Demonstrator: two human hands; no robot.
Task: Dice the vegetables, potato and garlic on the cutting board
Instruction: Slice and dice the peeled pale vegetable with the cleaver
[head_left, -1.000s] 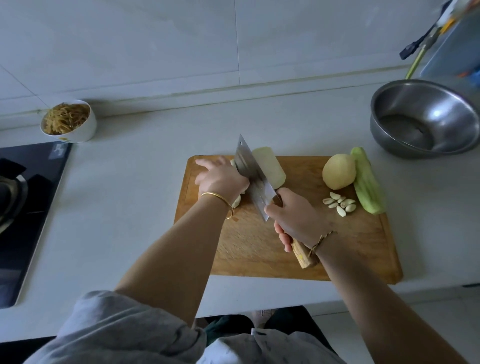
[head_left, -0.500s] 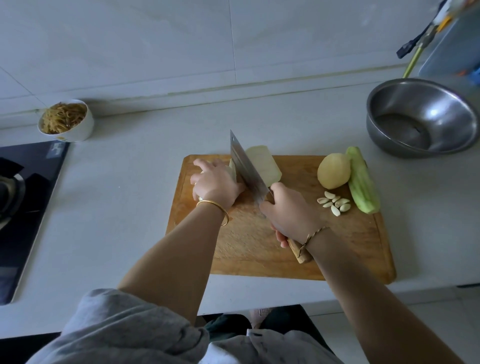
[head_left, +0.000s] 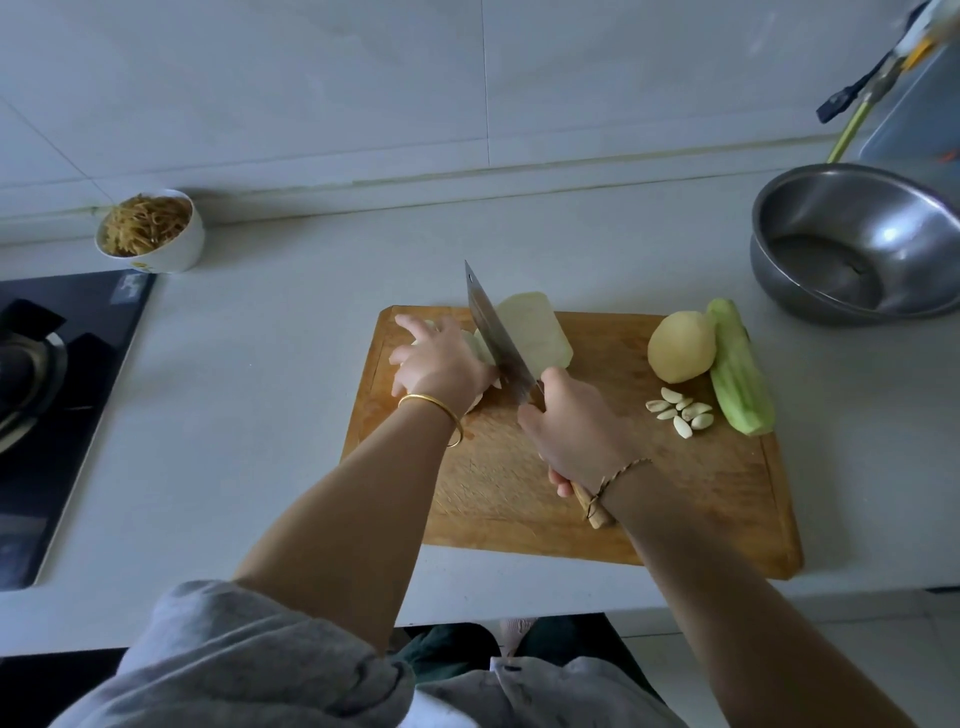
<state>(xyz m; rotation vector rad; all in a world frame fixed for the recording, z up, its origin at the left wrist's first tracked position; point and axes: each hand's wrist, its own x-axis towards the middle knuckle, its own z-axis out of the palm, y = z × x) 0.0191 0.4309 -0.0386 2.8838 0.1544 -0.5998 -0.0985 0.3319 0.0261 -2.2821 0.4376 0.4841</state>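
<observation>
From the head camera we see the rectangular wooden cutting board (head_left: 701, 499) on the pale grey counter (head_left: 260, 415). The left hand (head_left: 441, 364) curls its fingers over a pale peeled vegetable piece (head_left: 480, 345) at the board's far left. The right hand (head_left: 576, 431) grips the wooden handle of a broad steel cleaver (head_left: 498, 338), whose blade stands tilted between that piece and a second pale half (head_left: 540, 332). On the board's right we find a round peeled yellow potato (head_left: 680, 347) touching a long peeled green gourd (head_left: 740, 374), with peeled garlic cloves (head_left: 680, 410) just in front. On the counter, a steel mixing bowl (head_left: 883, 228) sits far right and a small white bowl (head_left: 171, 249) of shredded strands far left.
</observation>
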